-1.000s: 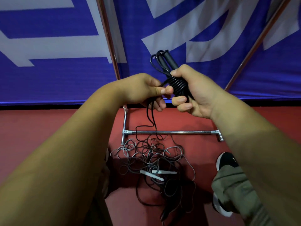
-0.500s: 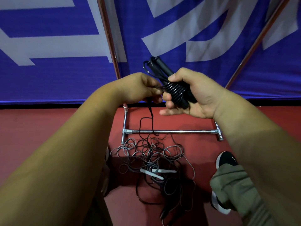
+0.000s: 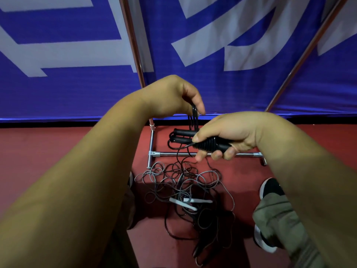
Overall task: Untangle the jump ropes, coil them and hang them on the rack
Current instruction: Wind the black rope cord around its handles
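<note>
Dim, flat indoor light: the blue banner (image 3: 77,93) is the brightest area and the red floor (image 3: 58,144) is dull. A heavy shadow pools on the floor at the near side of the tangle of ropes (image 3: 179,182), where the dark cords all but vanish. Small glints sit on the chrome rack bar (image 3: 166,153), the black jump rope (image 3: 208,146) reads as a near-featureless dark mass, and the close forearms (image 3: 77,190) look soft and shaded. Wide-angle distortion leans the poles (image 3: 133,45) outward and bows the banner's lower edge.

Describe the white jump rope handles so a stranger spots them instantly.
Start at the chrome rack bar on the red floor. Nearer lies a rope tangle; the white handles sit mid-tangle, the only white pieces among grey and black cord.
</note>
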Tool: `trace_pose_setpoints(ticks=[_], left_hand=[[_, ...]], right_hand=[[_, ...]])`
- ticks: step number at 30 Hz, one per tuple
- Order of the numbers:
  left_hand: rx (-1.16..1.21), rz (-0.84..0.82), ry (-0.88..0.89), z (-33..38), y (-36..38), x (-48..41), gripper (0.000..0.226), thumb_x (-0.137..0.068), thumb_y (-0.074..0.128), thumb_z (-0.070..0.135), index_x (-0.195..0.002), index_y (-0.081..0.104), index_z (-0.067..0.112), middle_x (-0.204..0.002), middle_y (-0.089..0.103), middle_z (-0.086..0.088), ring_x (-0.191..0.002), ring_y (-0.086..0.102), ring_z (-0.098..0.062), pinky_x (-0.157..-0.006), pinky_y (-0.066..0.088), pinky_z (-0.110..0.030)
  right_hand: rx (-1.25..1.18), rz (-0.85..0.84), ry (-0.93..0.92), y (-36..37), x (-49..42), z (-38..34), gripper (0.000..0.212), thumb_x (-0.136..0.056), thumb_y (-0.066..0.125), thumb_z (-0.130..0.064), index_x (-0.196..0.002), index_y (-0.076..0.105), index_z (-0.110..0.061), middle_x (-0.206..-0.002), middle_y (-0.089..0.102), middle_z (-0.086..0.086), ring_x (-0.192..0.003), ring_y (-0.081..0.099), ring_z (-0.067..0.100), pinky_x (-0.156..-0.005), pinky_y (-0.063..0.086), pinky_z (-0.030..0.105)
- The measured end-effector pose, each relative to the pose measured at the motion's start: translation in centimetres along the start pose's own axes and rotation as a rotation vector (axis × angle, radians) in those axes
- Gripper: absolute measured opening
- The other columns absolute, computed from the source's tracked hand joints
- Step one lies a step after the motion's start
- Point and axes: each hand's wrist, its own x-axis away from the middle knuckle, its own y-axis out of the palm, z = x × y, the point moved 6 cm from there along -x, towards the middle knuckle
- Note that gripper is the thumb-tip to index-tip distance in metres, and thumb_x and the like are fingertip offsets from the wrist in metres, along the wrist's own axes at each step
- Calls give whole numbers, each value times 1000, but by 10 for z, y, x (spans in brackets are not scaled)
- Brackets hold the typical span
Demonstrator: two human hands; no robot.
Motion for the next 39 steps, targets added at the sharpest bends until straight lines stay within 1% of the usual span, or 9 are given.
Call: trace_pose_setpoints(ticks=[5,9,12,17,19,23,28,33,39], left_hand=[[-104,-7,26,5,4,-2,29,-91,78,8,-106,82,32,-101,73,15,-94,70,0,-89,54,-20],[-129,-19,-7,1,10,-5,42,-92,77,11,-125,76,37,-107,75,22,-97,68,11,-82,48,-3],[-183,53,-65,-5,10,-11,43,-86,85,19,-125,73,34,-96,76,17,-87,69,5,-74,51,-10],[-332,227,-210,-18,11,-17,16,-92,74,31,-95,72,16,-77,66,1,-70,65,-15,-54,45,-24],[-222,235,-265,-21,13,-17,23,-99,65,29,-86,70,11,-72,66,-5,-65,68,-24,-48,46,-22],[294,174,-220,-16,12,-10,31,-104,66,37,-98,74,7,-93,79,-10,-80,79,-31,-73,66,-38],[143,135,-49,-9,0,-4,30,-110,54,38,-105,76,19,-101,79,9,-101,70,-3,-91,46,-15],[256,43,-27,-8,8,-2,32,-113,49,30,-106,70,7,-86,76,-5,-100,73,-22,-105,52,-38],[257,9,-90,-14,13,-4,32,-112,49,34,-97,68,12,-64,42,0,-58,41,-17,-62,52,-37]], right_hand=[[21,336,-47,-31,-13,2,18,-96,73,-26,-95,65,-9,-80,68,7,-53,49,15,-46,31,19],[-93,582,-112,-53,-13,2,13,-93,70,-25,-94,65,-13,-80,65,5,-51,48,13,-50,31,19],[-221,654,-218,-57,-8,-6,13,-89,69,-27,-93,65,-14,-84,65,6,-52,47,14,-49,28,20],[-378,676,-378,-57,0,-24,54,-88,74,-62,-112,71,-13,-85,68,6,-55,48,18,-46,24,23],[-414,690,-408,-57,3,-26,59,-92,68,-69,-115,70,-15,-85,68,5,-54,48,16,-45,23,23],[-511,684,-419,-60,3,-24,50,-97,65,-66,-114,72,-20,-90,68,6,-53,49,16,-45,23,23],[-560,638,-444,-60,8,-26,40,-95,67,-59,-110,74,-22,-87,67,7,-55,49,18,-44,21,23],[-604,598,-445,-59,13,-32,30,-94,67,-48,-104,67,-20,-82,66,6,-54,47,18,-43,20,23],[-674,517,-464,-53,21,-36,20,-98,62,-37,-105,60,-18,-80,66,6,-52,46,15,-40,20,19]])
